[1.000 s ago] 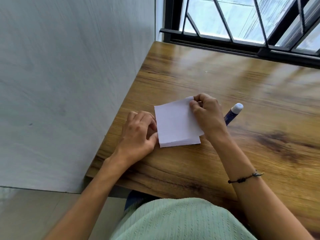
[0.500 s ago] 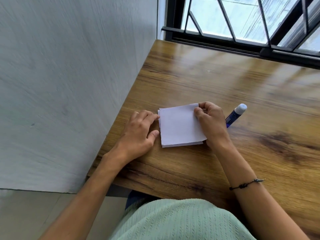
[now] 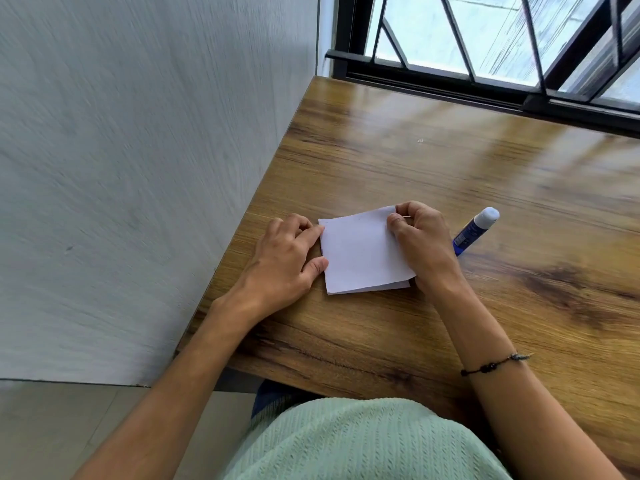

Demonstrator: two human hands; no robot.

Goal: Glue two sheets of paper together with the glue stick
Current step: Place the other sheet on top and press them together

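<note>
A small stack of white paper sheets [image 3: 360, 251] lies flat on the wooden table [image 3: 450, 168], near its left edge. My left hand [image 3: 284, 261] rests beside the stack, index fingertip and thumb touching its left edge, fingers nearly straight. My right hand [image 3: 422, 244] sits on the stack's right side and pinches the top sheet's far right corner between thumb and curled fingers. A blue glue stick [image 3: 476, 232] with a white cap lies on the table just right of my right hand, cap pointing away from me.
A grey wall [image 3: 138, 168] runs along the table's left edge. A black-framed window with bars [image 3: 485, 64] stands at the table's far end. A dark cord bracelet [image 3: 495, 365] circles my right forearm.
The lifted top sheet has come down flat on the stack. My left fingers have uncurled from a loose fist and now reach the stack's left edge. My right hand keeps its pinch.
</note>
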